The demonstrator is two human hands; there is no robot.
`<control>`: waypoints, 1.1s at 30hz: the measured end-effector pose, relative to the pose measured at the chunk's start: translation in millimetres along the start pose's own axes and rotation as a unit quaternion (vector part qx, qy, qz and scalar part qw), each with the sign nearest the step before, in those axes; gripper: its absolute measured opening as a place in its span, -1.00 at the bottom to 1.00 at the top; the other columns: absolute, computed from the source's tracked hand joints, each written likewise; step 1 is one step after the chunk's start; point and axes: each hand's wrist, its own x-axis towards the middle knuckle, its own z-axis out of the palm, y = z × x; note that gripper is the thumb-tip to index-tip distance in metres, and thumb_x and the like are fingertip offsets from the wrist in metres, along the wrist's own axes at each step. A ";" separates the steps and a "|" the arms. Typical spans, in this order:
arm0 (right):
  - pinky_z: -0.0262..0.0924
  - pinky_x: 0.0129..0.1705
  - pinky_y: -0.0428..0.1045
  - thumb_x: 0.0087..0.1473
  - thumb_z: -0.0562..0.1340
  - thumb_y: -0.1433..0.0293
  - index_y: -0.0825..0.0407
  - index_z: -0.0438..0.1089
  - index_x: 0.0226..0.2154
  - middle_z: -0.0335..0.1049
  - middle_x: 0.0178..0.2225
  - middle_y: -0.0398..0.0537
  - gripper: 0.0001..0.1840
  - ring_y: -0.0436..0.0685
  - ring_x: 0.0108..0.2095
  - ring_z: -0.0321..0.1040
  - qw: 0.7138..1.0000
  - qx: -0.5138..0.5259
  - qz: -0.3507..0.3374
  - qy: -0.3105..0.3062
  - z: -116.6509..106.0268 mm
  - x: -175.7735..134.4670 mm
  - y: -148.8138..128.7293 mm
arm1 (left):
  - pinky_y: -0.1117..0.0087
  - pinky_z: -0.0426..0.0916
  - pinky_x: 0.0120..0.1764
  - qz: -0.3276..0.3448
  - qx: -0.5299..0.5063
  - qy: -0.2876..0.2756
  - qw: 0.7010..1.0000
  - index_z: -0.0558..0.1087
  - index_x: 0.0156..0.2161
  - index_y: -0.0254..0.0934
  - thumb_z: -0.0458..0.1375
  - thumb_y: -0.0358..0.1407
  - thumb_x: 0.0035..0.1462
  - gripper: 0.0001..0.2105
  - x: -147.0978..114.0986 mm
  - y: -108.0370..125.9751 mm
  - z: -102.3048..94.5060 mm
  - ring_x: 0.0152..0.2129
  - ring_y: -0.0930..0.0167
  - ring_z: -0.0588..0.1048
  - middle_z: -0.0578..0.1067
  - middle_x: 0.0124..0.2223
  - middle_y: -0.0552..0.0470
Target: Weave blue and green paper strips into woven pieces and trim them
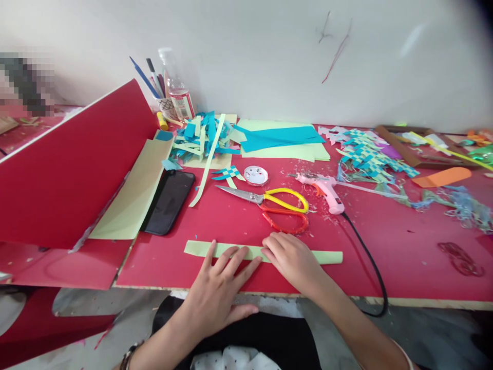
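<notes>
A long strip of pale green paper lies crosswise near the table's front edge; it looks folded lengthwise. My left hand rests on its left half, fingers spread and stretched over the paper, the thumb apart below. On the middle of the strip sits my right hand, its fingers curled together and pressed down on the paper. Just beyond the hands are scissors with one yellow and one red handle, blades pointing left. A small woven paper piece and a round white lid lie behind them.
A pink glue gun trails its black cord over the front edge. Left are a phone and a standing red board. Paper strips, blue sheets, a bottle and woven pieces line the back.
</notes>
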 end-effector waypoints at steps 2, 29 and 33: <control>-0.05 -0.40 -0.06 0.08 0.05 0.46 0.03 0.19 -0.51 0.24 -0.53 -0.15 -0.85 0.04 -0.46 0.18 1.000 -0.007 0.005 -0.005 0.3 0.1 -0.1 | 0.05 -0.20 0.10 -0.003 -0.003 -0.001 1.000 0.00 0.18 -0.10 -0.22 0.15 0.01 -0.35 0.2 0.5 0.2 -0.02 0.24 0.20 0.25 0.08 -0.06; -0.03 -0.38 -0.07 0.07 0.07 0.46 0.05 0.20 -0.49 0.26 -0.50 -0.14 -0.88 0.04 -0.45 0.19 0.999 0.027 0.012 -0.025 1.8 1.8 1.1 | 0.01 -0.13 0.09 -0.013 -0.028 -0.017 0.999 -0.05 0.18 -0.01 -0.16 0.23 -0.10 -0.27 -0.3 -1.6 -0.6 0.05 0.18 0.12 0.11 0.18 -0.06; -0.02 -0.39 -0.07 0.08 0.06 0.46 0.05 0.20 -0.50 0.25 -0.51 -0.14 -0.86 0.04 -0.46 0.18 0.999 0.027 0.009 -0.021 0.6 2.4 0.9 | 0.05 -0.16 0.11 0.003 -0.037 -0.032 0.999 -0.03 0.18 -0.09 -0.17 0.20 -0.06 -0.28 -6.9 -12.4 -3.7 0.07 0.22 0.12 0.12 0.18 -0.08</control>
